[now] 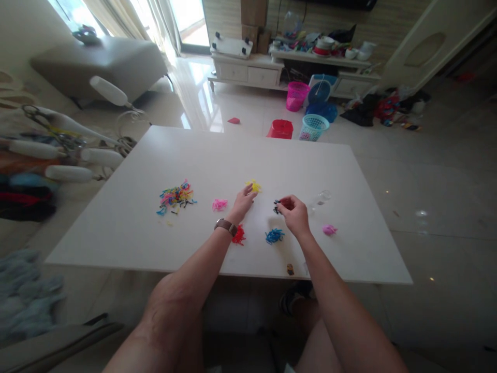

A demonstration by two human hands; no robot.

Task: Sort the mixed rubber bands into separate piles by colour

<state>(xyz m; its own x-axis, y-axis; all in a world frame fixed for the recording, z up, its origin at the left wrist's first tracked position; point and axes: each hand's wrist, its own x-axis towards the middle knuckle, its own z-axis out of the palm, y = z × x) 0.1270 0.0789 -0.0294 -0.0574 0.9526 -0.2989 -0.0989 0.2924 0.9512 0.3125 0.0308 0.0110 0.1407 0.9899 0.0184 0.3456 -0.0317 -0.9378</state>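
My left hand [243,202], with a brown-strapped watch on the wrist, reaches to the pile of small yellow strips [254,186]; its fingers are stretched out and close to them. Thumb and fingers of my right hand [295,211] are pinched together at the edge of a small black pile [276,206]; whatever lies between the fingertips is too small to make out. Around my hands are piles of blue strips [275,236], red strips [239,235] and pink strips [219,204]. A mixed-colour heap [176,197] lies farther left.
The white table [202,155] also carries a clear container [323,197], a pinkish-purple pile [330,229] and a small brown-yellow object [290,269] near the front edge. Beyond the table stand a red bucket [280,128] and a light-blue basket [313,127]. White lamp arms [77,124] are at left.
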